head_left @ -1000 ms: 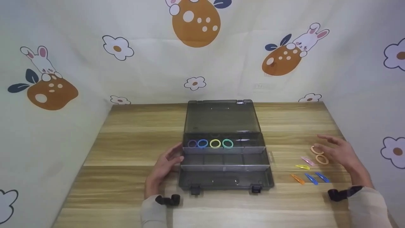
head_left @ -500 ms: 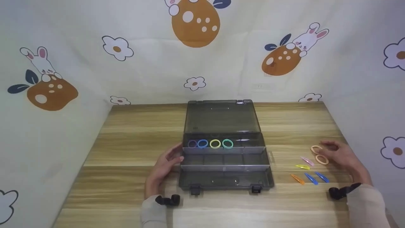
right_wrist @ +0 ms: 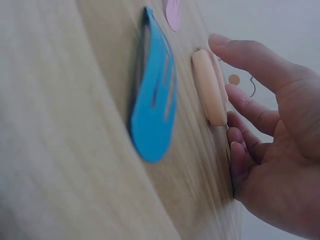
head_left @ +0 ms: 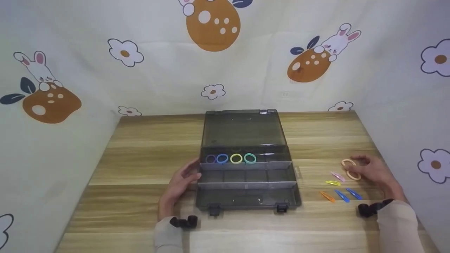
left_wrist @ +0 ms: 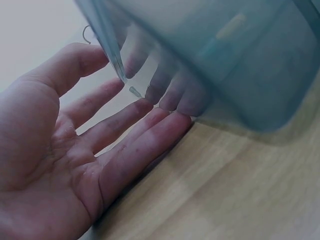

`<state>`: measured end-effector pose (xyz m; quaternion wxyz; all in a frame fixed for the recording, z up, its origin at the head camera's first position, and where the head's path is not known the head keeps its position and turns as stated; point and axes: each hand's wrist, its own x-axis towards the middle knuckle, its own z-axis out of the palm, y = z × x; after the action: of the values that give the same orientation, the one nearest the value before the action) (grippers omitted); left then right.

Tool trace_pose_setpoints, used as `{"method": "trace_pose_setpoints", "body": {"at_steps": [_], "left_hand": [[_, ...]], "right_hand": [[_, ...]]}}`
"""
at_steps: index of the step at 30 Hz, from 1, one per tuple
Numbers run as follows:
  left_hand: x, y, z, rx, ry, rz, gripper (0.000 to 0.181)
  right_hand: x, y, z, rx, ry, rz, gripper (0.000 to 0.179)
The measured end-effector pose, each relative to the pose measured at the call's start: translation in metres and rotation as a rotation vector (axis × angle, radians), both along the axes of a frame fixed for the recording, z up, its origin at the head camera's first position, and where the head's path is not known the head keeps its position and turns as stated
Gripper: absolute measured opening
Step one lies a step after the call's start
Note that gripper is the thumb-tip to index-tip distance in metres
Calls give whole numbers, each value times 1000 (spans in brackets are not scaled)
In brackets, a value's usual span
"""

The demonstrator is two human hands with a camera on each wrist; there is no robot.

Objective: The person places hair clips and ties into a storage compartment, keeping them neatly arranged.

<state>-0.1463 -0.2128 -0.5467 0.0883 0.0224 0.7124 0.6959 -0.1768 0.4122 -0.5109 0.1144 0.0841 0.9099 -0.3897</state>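
My left hand point(head_left: 179, 182) rests its fairly straight fingertips against the left side of an opened, see-through grey compartment box point(head_left: 246, 185). In the left wrist view the fingers point(left_wrist: 132, 145) touch the box wall, the thumb near its edge. On the right, my right hand point(head_left: 375, 173) has thumb and fingers around two peach hair ties point(head_left: 355, 176) lying together on the table, and appears to pinch one. Seen from the right wrist, a peach hair tie point(right_wrist: 209, 90) sits between thumb and fingers; the exact contact is partly hidden. A blue snap clip point(right_wrist: 155, 105) lies close by.
Purple, blue, yellow and green hair ties point(head_left: 250, 158) stand in the box's back row, before its raised lid point(head_left: 244, 128). Left of the right hand lie pink, yellow, orange and blue snap hair clips point(head_left: 341, 195). A patterned cloth point(head_left: 168, 77) surrounds the table.
My right hand has lowered onto the peach hair ties, its fingers closing in around them, and the nearer tie looks slightly tilted. The left hand stays at the box. The head view has shifted slightly.
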Motion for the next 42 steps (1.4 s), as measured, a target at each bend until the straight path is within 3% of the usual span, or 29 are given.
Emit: {"method": "trace_pose_setpoints", "body": {"at_steps": [7,13,21,31,37,42], "left_hand": [[1,-3,3,-15,3,18,59],[0,-4,6,-19,-8,-9,61],[0,-4,5,-24,-7,2,60],[2,-3,3,-21,-4,6,60],[1,0,3,-25,2,-13,61],[2,1,3,-11,-11,-2,62]], "right_hand": [[-7,-7,2,49,-21,18,87],[-10,-6,3,93,-38,52,85],[-9,-8,5,47,-83,24,82],[-10,-11,4,-9,-52,23,55],[-10,-8,6,53,-40,26,64],[-10,-8,7,2,-35,59,63]]}}
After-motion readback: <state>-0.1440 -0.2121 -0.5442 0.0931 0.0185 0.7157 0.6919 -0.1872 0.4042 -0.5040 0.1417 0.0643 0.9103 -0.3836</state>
